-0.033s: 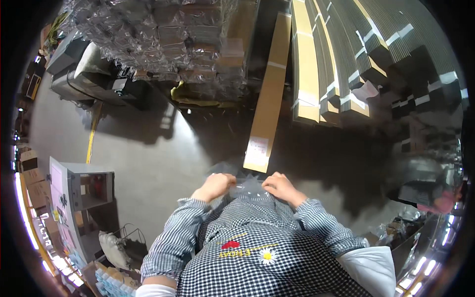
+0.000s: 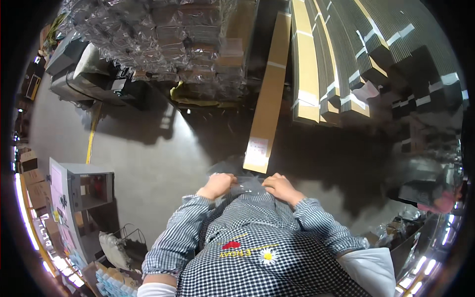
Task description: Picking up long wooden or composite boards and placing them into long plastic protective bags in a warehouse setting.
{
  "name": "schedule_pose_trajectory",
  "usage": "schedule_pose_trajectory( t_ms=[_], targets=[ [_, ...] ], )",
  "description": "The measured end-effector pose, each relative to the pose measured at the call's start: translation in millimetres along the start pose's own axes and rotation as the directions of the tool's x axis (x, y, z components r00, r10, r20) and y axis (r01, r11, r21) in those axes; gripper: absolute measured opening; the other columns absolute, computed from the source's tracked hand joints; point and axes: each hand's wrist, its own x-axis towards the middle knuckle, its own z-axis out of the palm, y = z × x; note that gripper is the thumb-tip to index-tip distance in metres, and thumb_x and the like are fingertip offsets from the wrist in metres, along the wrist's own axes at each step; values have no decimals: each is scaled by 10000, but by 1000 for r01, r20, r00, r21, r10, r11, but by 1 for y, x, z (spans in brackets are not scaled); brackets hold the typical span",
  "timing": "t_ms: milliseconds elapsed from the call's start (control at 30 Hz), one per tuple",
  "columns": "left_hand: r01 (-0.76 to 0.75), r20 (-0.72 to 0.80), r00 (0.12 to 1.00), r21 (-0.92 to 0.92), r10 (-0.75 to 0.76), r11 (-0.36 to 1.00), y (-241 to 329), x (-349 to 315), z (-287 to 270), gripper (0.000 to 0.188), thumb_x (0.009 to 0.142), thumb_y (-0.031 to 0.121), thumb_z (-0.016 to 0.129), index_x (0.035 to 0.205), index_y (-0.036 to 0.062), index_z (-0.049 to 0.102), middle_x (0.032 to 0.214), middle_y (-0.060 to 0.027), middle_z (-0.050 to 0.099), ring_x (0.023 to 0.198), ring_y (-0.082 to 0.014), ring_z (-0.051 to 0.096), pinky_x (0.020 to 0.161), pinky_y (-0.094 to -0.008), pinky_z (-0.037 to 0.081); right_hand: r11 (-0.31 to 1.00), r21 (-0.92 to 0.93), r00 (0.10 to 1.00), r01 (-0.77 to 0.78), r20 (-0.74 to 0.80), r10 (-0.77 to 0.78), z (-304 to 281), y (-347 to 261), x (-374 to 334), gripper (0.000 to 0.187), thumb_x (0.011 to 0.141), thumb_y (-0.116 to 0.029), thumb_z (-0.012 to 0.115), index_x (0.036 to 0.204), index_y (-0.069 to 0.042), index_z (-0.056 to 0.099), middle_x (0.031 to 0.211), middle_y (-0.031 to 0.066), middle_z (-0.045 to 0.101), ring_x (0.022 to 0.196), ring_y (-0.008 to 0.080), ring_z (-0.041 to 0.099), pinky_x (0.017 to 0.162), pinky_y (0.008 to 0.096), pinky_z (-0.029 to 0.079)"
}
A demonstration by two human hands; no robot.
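Between my two hands, in front of my checked apron (image 2: 237,252), stretches a piece of clear plastic film (image 2: 249,186); whether it is a bag or a single sheet I cannot tell. My left hand (image 2: 218,185) is closed on its left part, fingers curled inward. The right part is pinched in my right hand (image 2: 281,188). Some film spreads loosely beyond my left fingers. Just past my hands is the near end of a long, narrow cardboard piece (image 2: 267,109) with a white label (image 2: 258,150).
Plastic-wrapped bundles (image 2: 183,39) are stacked far left of centre. Tall stacks of strapped flat cardboard (image 2: 341,64) stand far right. A grey cabinet (image 2: 81,198) is at left, beside a whitish bag (image 2: 114,250). Clear plastic and a carton (image 2: 396,232) lie at lower right.
My left hand has shifted very slightly, and the film between my hands lies a little differently. Both hands keep their hold; the surroundings look the same.
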Motion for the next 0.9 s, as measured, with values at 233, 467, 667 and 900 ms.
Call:
schedule_pose_trajectory(
  t_ms=[233, 467, 667, 900],
  targets=[
    [-121, 27, 993, 170, 119, 978, -2, 74, -3, 145, 839, 72, 615, 896, 118, 739, 955, -83, 696, 917, -288, 685, 824, -396, 540, 987, 158, 992, 18, -123, 2, -15, 25, 26, 115, 806, -90, 573, 859, -44, 664, 827, 78, 635, 830, 270, 585, 757, 386, 487],
    [-132, -63, 991, -410, 117, 902, 5, 112, -30, 86, 770, 54, 747, 850, 59, 716, 916, -105, 642, 828, -251, 649, 764, -340, 536, 383, 922, 685, 51, -311, 659, 6, 31, 50, 106, 856, -14, 523, 837, -21, 627, 735, 0, 597, 653, 74, 520, 599, 219, 416],
    [89, -89, 992, 1, -88, 996, -16, 151, 22, 156, 807, 141, 638, 928, 110, 731, 954, -151, 693, 885, -357, 668, 773, -437, 539, 872, 395, 530, -290, -692, 490, 20, 49, 84, 138, 878, -56, 563, 972, 4, 644, 922, 224, 673, 869, 395, 659, 777, 427, 521],
    [75, -459, 879, -137, -131, 988, 26, 165, -1, 127, 797, 99, 635, 923, 92, 647, 961, -129, 644, 834, -361, 650, 735, -459, 508, 711, 559, 536, -426, -477, 697, -11, 63, 107, 156, 898, -60, 551, 1033, -14, 614, 935, 250, 660, 921, 424, 648, 772, 439, 510]
  ],
)
